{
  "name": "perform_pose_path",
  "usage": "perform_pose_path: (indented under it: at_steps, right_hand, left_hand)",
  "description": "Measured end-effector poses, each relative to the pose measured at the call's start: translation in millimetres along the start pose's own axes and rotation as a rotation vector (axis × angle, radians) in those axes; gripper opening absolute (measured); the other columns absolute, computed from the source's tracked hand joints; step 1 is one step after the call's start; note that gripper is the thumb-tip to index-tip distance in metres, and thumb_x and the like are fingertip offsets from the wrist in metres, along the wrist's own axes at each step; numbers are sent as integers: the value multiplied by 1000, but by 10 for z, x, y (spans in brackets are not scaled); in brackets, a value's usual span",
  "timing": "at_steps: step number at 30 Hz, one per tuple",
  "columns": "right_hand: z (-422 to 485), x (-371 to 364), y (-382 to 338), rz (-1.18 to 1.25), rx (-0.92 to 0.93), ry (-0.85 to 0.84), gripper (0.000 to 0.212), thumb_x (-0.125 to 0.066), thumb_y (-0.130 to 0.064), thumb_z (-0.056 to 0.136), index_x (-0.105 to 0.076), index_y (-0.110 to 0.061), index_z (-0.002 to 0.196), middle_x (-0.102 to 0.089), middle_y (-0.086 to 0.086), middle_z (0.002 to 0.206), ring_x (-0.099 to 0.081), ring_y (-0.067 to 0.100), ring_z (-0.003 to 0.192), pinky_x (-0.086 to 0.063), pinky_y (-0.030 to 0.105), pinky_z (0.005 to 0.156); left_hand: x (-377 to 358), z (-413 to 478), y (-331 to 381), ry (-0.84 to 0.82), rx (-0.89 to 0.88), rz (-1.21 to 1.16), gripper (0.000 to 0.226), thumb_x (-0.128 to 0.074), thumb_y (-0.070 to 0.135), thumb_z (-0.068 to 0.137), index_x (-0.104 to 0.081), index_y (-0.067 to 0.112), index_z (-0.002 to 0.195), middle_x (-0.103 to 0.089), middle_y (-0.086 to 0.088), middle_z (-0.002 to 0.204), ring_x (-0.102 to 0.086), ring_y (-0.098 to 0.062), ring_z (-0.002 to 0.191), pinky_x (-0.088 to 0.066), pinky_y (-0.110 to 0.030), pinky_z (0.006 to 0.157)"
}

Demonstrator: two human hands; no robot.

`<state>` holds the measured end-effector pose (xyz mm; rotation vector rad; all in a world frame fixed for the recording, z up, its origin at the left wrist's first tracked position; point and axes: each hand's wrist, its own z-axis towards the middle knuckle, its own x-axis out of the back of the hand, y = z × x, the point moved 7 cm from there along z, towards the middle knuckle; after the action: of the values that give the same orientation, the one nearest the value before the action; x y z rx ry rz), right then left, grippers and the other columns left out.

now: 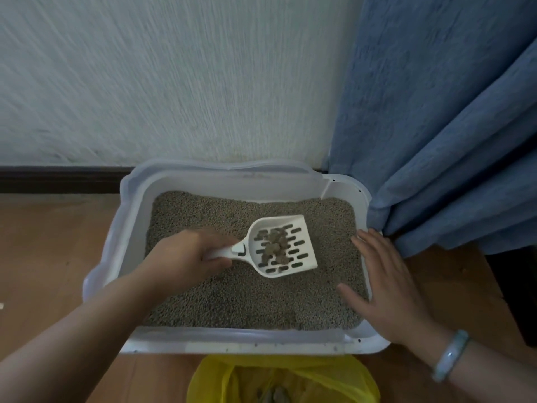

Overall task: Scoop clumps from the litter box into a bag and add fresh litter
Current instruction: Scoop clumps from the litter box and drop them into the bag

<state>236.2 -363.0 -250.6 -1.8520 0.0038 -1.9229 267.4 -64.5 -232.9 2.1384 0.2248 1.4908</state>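
Wooden floor [43, 242], litter box [232, 341]; left fingers [218, 261] around clump-laden scoop [290, 221], right fingers [374, 245] straight over box rim.

Yellow bag [319, 373] half below frame

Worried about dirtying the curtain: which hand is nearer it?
Right. The right hand lies at the litter box rim beside the curtain; the left hand grips the scoop mid-box, farther away.
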Motion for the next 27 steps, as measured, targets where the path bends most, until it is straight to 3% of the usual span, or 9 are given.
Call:
perform_pose_path:
  at_steps: [4, 7, 11, 15, 21, 27]
  right_hand:
    - [-6, -21, 24, 7, 0, -1, 74, -45, -56, 82, -28, -14, 141, -33, 8, 147, -22, 21, 140, -16, 37, 114]
    - [-25, -21, 19, 8, 15, 2, 72, -43, -57, 83, -31, -13, 139, -32, 8, 147, -23, 22, 140, -19, 42, 114]
    - [-17, 16, -33, 25, 82, 20, 57, -47, -56, 82, -55, -16, 122, -44, 5, 138, -32, 22, 134, -22, 49, 112]
    - [-59, 46, -175, 82, 212, 11, 42, -53, -57, 80, -68, -22, 100, -62, -7, 115, -41, 12, 125, -21, 36, 111]
    - [-258, 39, -326, 305, 246, -66, 47, -39, -59, 91, -69, -22, 94, -65, -11, 101, -51, 5, 106, -39, 31, 91]
    - [-302, 66, -367, 374, 225, -158, 53, -35, -66, 88, -70, -26, 89, -56, -25, 82, -52, -1, 82, -42, 24, 72]
  left_hand:
    - [74, -80, 44, 4, 0, -3, 36, -65, 34, 84, -58, 46, 118, -60, 26, 88, -56, 2, 80, -49, -32, 72]
    - [157, -173, 140, 11, -50, -8, 37, -62, 40, 80, -60, 44, 117, -58, 30, 84, -55, 7, 77, -50, -33, 69]
    - [240, -327, 238, 17, -78, -13, 40, -59, 47, 74, -56, 48, 114, -62, 25, 83, -56, 5, 77, -50, -33, 67]
    - [272, -515, 295, 11, -88, -24, 33, -66, 41, 80, -62, 44, 112, -63, 23, 84, -56, 4, 80, -48, -29, 65]
    - [267, -803, 396, 28, -143, -1, 45, -43, 63, 71, -41, 53, 115, -63, 22, 86, -57, -1, 80, -50, -32, 65]
    - [394, -1059, 389, 90, -127, -71, 47, -49, 59, 75, -63, 38, 116, -63, 28, 97, -58, 10, 90, -43, -13, 72]
